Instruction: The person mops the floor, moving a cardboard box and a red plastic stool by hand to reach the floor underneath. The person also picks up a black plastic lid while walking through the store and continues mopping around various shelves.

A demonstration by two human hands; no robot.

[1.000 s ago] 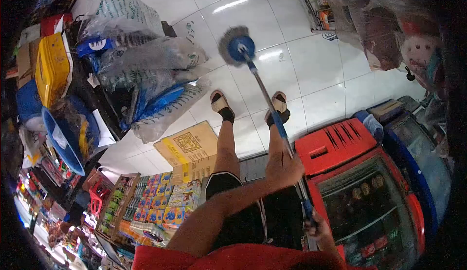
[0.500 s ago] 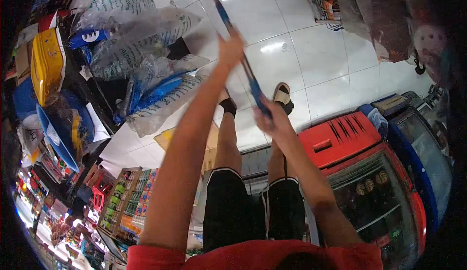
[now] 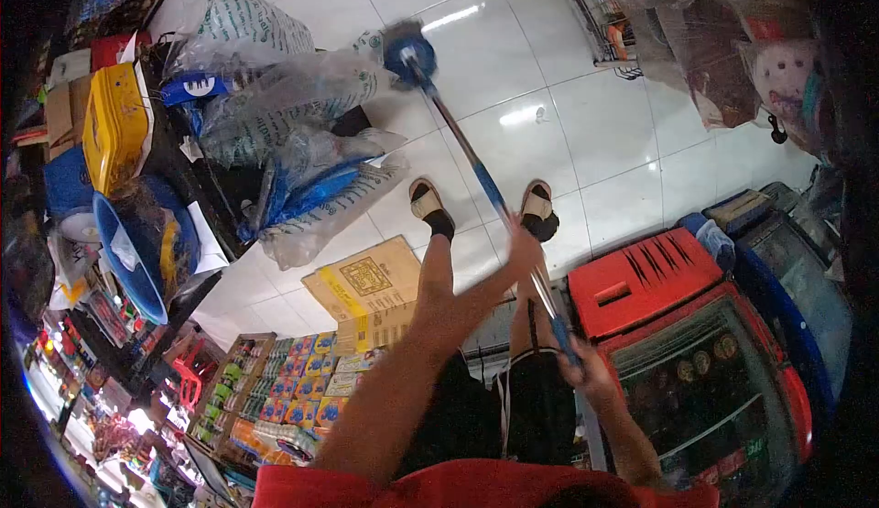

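A spin mop [image 3: 458, 132] with a silver and blue handle slants across the middle of the head view. Its round blue mop head [image 3: 408, 55] rests on the white tiled floor, close to the plastic bags. My left hand [image 3: 524, 250] is closed around the middle of the handle. Lower down, near my right thigh, my right hand [image 3: 591, 372] grips the blue end of the handle. Both hands are slightly blurred.
Plastic bags [image 3: 293, 105] are heaped on the left, beside a blue basin [image 3: 133, 256] and a yellow container [image 3: 114, 128]. A flat cardboard piece [image 3: 366, 279] lies by my feet. A red-framed glass cabinet [image 3: 645, 279] stands right; a wire rack [image 3: 591, 18] is ahead.
Both hands have come back toward my body, pulling the mop nearer. The mop head has moved from the top edge down to beside the bags, and is now fully visible.
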